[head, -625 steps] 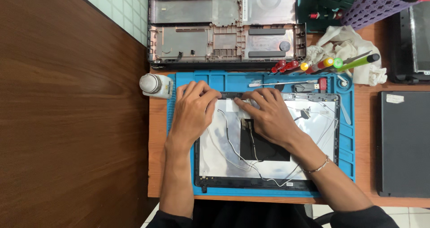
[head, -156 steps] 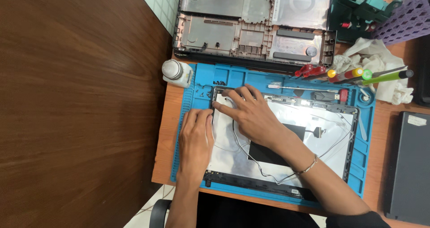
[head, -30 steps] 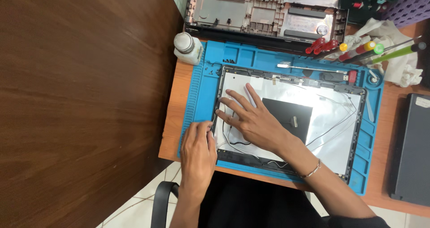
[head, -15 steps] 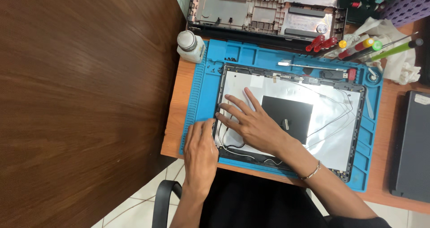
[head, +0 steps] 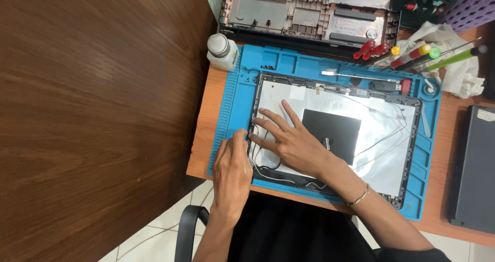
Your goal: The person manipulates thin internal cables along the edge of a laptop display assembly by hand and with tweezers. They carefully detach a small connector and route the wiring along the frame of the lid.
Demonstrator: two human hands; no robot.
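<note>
Near the worktop's left edge, the left hand pinches the silver laptop lid's black frame; the right hand presses flat, fingers spread.

Bright, even light from above; soft glare sits on the silvery panel, hands throw faint shadows, and the frame stays sharp.

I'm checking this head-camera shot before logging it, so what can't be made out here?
- Left hand fingertips at the lid edge: curled under, so any grip is hidden.
- Lid under the right hand: covered by palm and fingers.
- Chassis: cut off by the top edge.
- Dark slab: cut off by the right edge.
- Specks on the mat: too small to tell.
</note>
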